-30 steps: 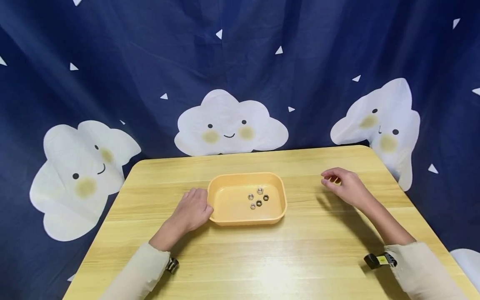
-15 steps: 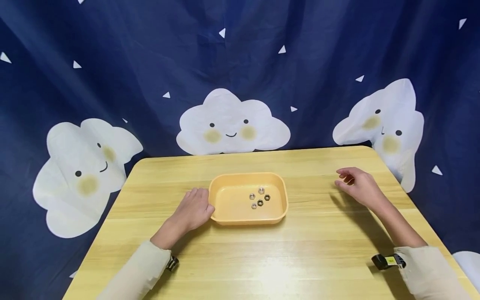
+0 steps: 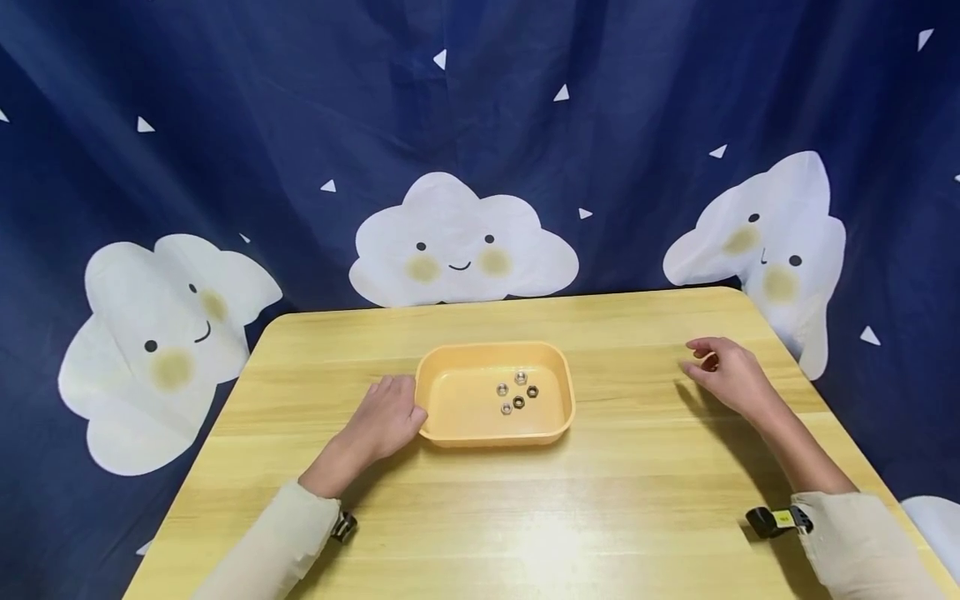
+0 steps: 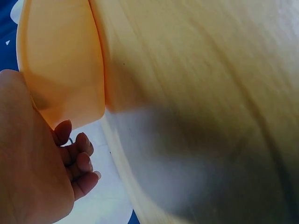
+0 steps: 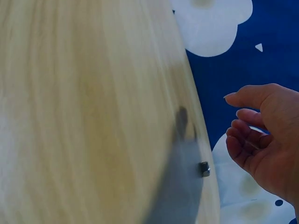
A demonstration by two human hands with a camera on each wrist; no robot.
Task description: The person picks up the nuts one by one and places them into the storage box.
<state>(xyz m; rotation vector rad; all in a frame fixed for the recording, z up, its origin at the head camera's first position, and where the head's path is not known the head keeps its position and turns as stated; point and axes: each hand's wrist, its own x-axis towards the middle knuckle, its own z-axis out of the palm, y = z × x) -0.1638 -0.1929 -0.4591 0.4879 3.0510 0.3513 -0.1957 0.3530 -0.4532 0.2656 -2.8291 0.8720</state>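
A shallow yellow-orange plastic tray (image 3: 457, 437) sits on the wooden table. Inside its right half lie several hex nuts (image 3: 521, 378), some silver and some dark. My left hand (image 3: 384, 421) grips the tray's left end, thumb at the rim; in the left wrist view its fingers (image 4: 80, 144) curl beside the tray's outer wall (image 4: 65, 60). Out to the right, my right hand (image 3: 729, 379) hovers above the table with loosely bent fingers and nothing between them. In the right wrist view a single metal nut (image 5: 204, 169) lies on the table near the edge, below that hand.
The light wooden table (image 3: 495, 517) has rounded far corners. Behind it hangs a dark blue curtain (image 3: 637, 100) with white clouds and small triangles. A black strap device (image 3: 772, 522) is on the right wrist, another (image 3: 343, 527) on the left.
My right hand has moved to the right, away from the tray, and slowed. My left hand stays on the tray's left end; the nuts in it have not moved.
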